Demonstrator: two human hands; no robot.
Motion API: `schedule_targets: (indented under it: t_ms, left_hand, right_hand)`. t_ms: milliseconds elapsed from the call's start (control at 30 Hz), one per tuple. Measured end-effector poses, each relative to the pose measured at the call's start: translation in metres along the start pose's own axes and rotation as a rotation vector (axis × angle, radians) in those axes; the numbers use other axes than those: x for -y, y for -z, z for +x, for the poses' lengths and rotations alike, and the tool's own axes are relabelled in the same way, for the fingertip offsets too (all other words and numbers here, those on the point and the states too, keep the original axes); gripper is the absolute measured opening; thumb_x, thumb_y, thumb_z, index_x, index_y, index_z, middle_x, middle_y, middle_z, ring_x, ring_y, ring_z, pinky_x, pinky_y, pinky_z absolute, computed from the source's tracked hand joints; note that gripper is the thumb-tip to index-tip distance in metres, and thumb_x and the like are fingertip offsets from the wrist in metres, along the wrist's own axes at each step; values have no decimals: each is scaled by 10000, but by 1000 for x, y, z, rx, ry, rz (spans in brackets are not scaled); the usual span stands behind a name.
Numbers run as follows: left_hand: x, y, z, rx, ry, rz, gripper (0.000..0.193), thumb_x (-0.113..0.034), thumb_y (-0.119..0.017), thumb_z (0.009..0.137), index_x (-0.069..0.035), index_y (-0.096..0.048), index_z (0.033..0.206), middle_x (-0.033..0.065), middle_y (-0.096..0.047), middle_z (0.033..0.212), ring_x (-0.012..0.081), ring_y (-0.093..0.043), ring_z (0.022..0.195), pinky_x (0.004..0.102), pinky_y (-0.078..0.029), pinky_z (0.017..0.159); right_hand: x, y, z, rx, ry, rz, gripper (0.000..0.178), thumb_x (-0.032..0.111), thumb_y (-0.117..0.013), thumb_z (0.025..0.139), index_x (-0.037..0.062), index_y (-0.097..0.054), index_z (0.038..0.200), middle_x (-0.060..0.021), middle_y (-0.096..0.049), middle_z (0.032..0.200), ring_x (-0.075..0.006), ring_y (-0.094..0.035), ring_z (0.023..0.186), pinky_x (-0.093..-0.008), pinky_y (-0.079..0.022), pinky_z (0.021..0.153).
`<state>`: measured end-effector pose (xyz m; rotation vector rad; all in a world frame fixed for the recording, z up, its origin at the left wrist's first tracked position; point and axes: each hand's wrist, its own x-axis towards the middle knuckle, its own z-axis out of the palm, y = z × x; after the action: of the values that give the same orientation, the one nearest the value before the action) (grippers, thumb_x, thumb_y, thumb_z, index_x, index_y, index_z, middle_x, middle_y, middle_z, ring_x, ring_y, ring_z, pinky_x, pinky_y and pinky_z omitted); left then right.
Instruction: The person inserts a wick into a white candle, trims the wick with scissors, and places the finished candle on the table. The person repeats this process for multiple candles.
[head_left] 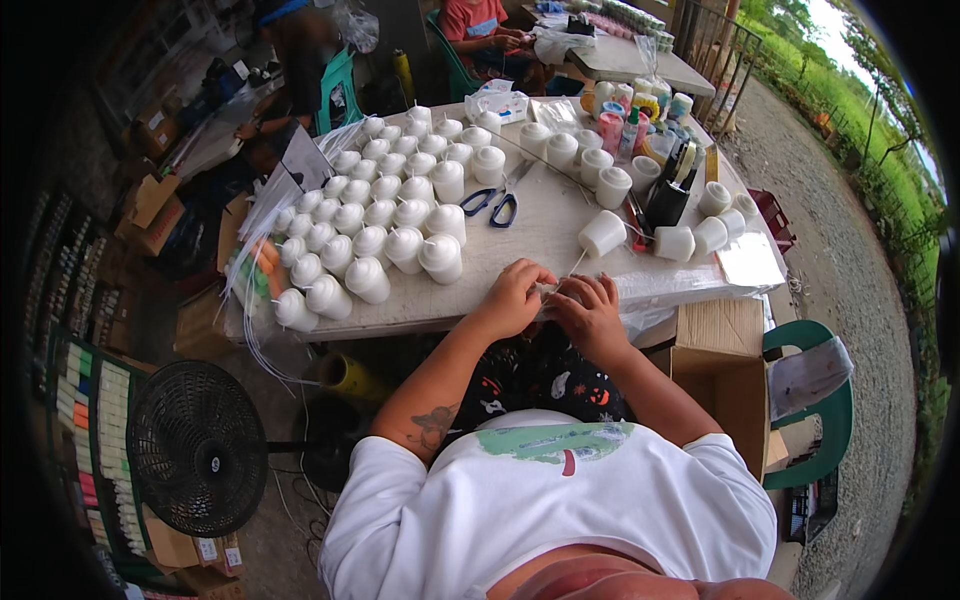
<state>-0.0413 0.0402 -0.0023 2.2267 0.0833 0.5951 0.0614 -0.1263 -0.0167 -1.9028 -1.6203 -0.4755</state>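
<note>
At the table's near edge my left hand and my right hand meet, fingers closed in a pinch. A thin white string runs down to them from a white cup-shaped piece lying tipped on its side just beyond. The string's end is hidden between my fingertips. Many similar white pieces with domed tops and short strings stand in rows on the left. Scissors with blue handles lie spread beyond my left hand.
On the table's right are more white pieces, a black tape dispenser and paint bottles. Clear plastic wrap covers the near edge. A cardboard box, green chair and black fan flank me. Other people sit beyond.
</note>
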Motion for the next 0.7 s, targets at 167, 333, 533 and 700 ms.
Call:
schedule_targets:
  t_ms: [167, 333, 533, 700]
  left_hand:
    - [1, 6, -1, 61, 64, -98, 290, 71, -462, 772, -20, -595, 1013, 105, -548, 1022, 200, -560, 900, 320, -488, 773]
    - [-13, 16, -8, 143, 123, -103, 254, 41, -529, 799, -21, -592, 1037, 92, -563, 1033, 191, -574, 904, 309, -485, 775]
    - [-36, 13, -3, -40, -11, 37, 132, -93, -665, 821, -11, -636, 920, 149, -627, 865, 320, -613, 786, 390, -490, 719]
    - [-51, 15, 7, -88, -114, 22, 60, -62, -656, 830, -11, -626, 823, 129, -610, 768, 300, -606, 730, 366, -477, 654]
  right_hand:
    - [3, -6, 13, -97, 67, 63, 258, 137, -700, 738, 144, -623, 984, -28, -592, 1054, -243, -538, 1083, -464, -339, 945]
    - [-2, -5, 16, -113, -5, 96, 199, 106, -694, 745, 116, -596, 918, -34, -599, 997, -240, -553, 1024, -429, -344, 913]
    - [-3, 8, 19, -143, -33, 163, 200, 74, -699, 760, 117, -579, 914, -25, -628, 949, -219, -581, 972, -423, -337, 933]
    - [3, 28, 22, -124, -119, 271, 245, 58, -701, 772, 113, -622, 997, 1, -635, 920, -187, -596, 935, -415, -317, 959]
